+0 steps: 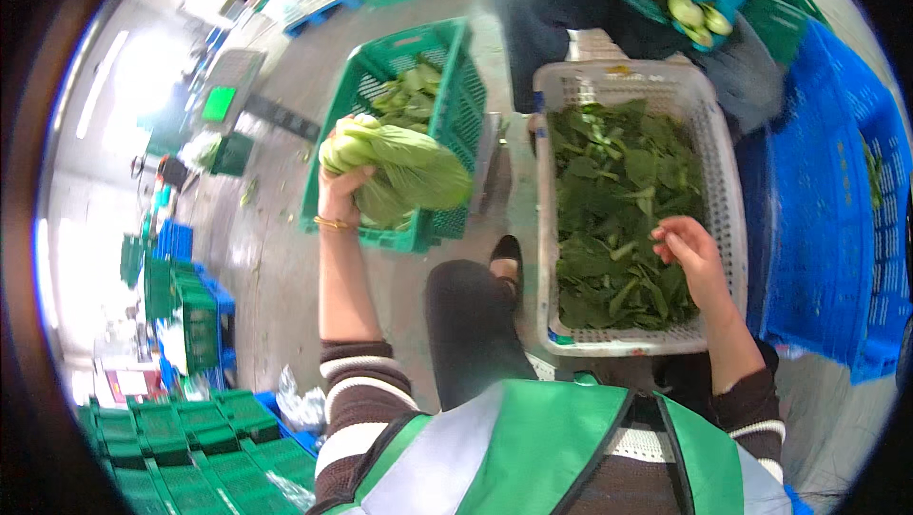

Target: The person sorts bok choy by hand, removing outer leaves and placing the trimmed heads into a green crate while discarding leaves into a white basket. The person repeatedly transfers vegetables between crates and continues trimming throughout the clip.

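My left hand (342, 190) grips a bunch of pale green bok choy (399, 169), its thick stem ends to the left and its leaves to the right. The bunch is over a green plastic crate (422, 238), which holds more leafy greens (410, 98). My right hand (688, 255), fingers loosely bent with nothing seen in them, hovers over the right side of a white perforated plastic basket (727, 230). Loose dark green leaves (606, 208) fill much of that basket.
Across from me a seated person's gloved hands (717, 5) hold several bok choy (688, 8). Blue plastic crates (820, 194) line the right side. A platform scale (235, 80) stands beyond the green crate. Stacked green crates (192, 429) are at lower left.
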The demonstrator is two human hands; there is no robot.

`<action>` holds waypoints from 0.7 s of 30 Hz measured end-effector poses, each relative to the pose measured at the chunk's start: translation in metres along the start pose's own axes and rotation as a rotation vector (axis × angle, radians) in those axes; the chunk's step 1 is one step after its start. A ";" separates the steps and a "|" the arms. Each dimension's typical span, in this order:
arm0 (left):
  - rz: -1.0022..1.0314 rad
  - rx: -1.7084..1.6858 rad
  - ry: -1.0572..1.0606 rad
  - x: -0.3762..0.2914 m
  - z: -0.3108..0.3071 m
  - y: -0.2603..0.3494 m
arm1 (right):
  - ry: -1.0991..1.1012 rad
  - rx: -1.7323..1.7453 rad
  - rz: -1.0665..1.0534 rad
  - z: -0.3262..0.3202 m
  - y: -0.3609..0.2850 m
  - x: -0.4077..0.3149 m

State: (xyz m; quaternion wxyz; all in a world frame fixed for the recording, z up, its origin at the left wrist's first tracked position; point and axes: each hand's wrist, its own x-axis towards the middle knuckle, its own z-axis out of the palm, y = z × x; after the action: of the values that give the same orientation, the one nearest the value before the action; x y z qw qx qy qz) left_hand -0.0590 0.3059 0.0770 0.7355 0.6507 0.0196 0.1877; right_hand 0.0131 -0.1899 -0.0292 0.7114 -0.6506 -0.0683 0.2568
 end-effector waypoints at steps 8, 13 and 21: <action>-0.414 1.245 -0.319 0.008 -0.123 -0.059 | -0.092 -0.082 0.152 0.010 0.048 0.016; -0.749 1.892 -0.827 0.018 -0.127 -0.179 | -0.116 -0.175 0.208 0.008 0.069 0.026; -0.983 1.879 -0.905 0.024 -0.149 -0.262 | -0.140 -0.261 0.274 0.009 0.083 0.027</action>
State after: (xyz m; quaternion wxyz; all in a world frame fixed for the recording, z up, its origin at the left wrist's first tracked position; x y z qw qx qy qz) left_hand -0.0115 0.4332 -0.1931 -0.1060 0.8716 0.1374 -0.4585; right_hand 0.0092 -0.1683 -0.1143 0.5731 -0.7211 -0.0612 0.3845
